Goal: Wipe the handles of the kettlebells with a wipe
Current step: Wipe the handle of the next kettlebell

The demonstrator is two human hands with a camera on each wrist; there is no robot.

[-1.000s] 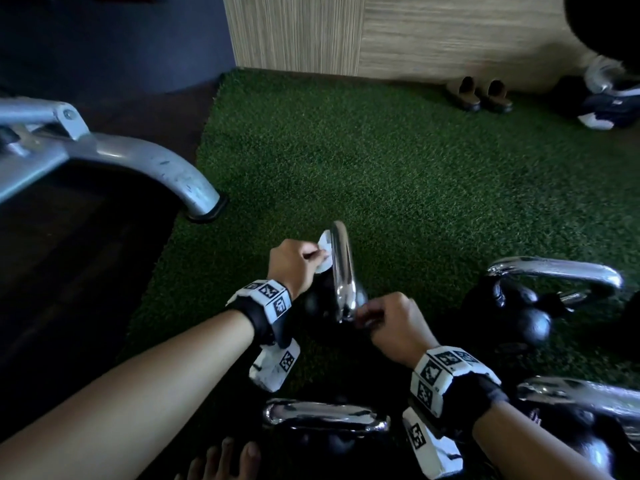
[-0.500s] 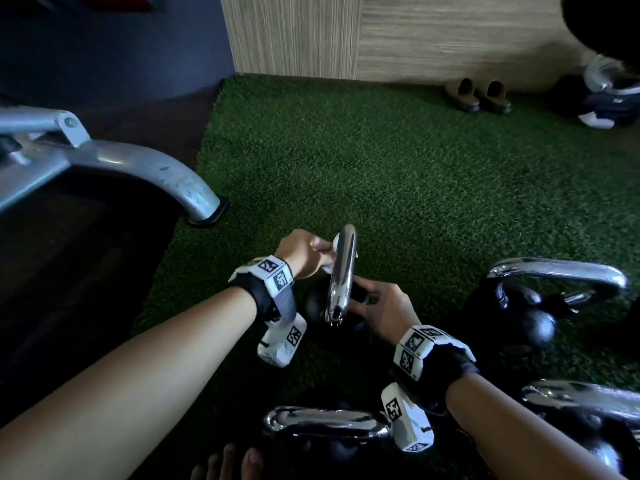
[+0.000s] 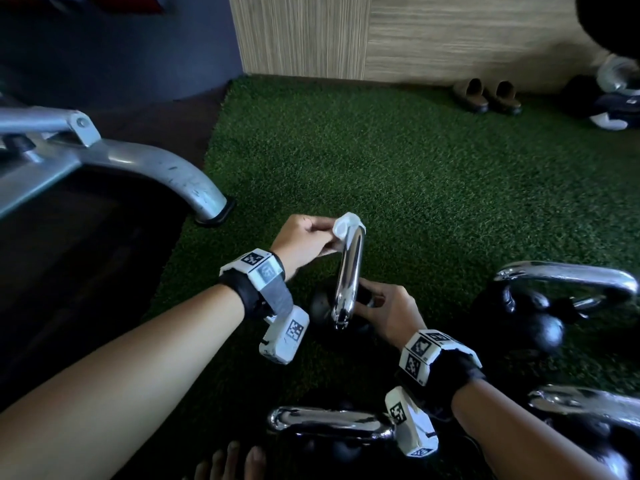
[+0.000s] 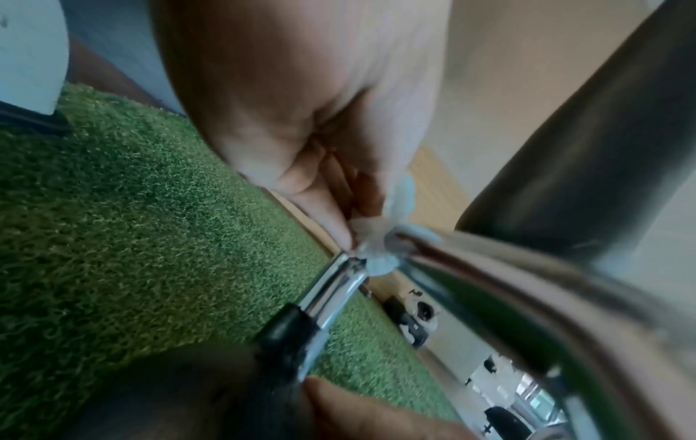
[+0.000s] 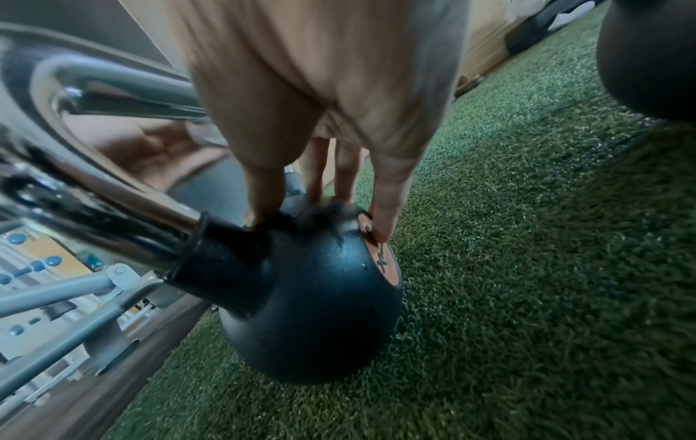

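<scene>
The kettlebell (image 3: 325, 306) being cleaned stands on the turf (image 3: 433, 174), near the turf's left edge, with three others close by toward the near right corner. Its chrome handle (image 3: 349, 271) rises as a loop seen edge-on from the head view, so the long run of the bar points away from the person, from the near shoulder by the ball up and over to the far bend.

The left hand (image 3: 301, 242) is at that far bend, fingers and thumb pinching the wipe (image 3: 346, 225) folded over the top of the bar; the left wrist view shows the wipe bunched between the fingertips right where the bar curves. The right hand (image 3: 384, 310) is lower and nearer, on the right side of the ball, fingers straight with their tips pressed on the black body and its round label in the right wrist view, steadying it rather than gripping.

So the unwiped length lies from the wipe back along the bar toward the person, and down the far leg toward the collar. The left hand, already on the bar, is the one placed to draw the wipe along that axis, while the right only has to keep the ball from rocking.
</scene>
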